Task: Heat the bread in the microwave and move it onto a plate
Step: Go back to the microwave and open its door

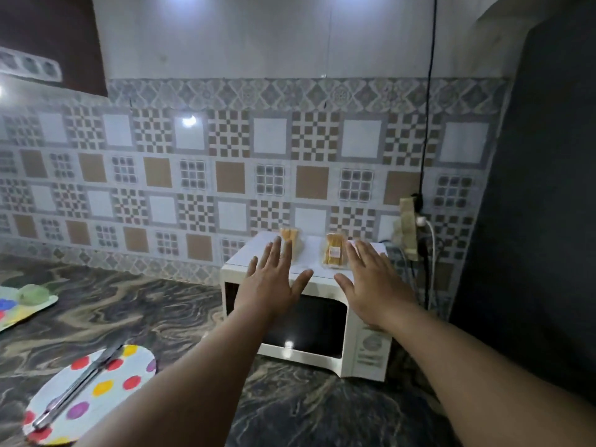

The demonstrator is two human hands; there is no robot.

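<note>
White microwave (306,304) stands on the marbled worktop (145,317) toward its back right corner, door closed, dark window facing out.

Head view. Two clear packs of bread lie on the microwave's top. One bread pack (333,254) rests near the right rear of that top, sliced yellow pieces showing through the wrap and a small label on it. The other bread pack (290,241) sits toward the left rear, partly hidden behind fingertips.

Handling, as judged: the bread looks light and soft, easily crushed; the wrap is likely slick and crinkly. A gentle hold across the long sides of a pack, not a squeeze on the middle, would suit.

Left hand (274,279) is stretched out over the microwave's front top edge, fingers straight and spread, thumb out to the side. It holds nothing; its fingertips reach the left pack, though actual contact cannot be told.

Right hand (371,282) is likewise flat and spread, holding nothing, just beside the right pack; contact cannot be told.

A spotted plate (106,391) lies at the worktop's front left with metal tongs (77,388) across it. Nothing is heated yet.
</note>
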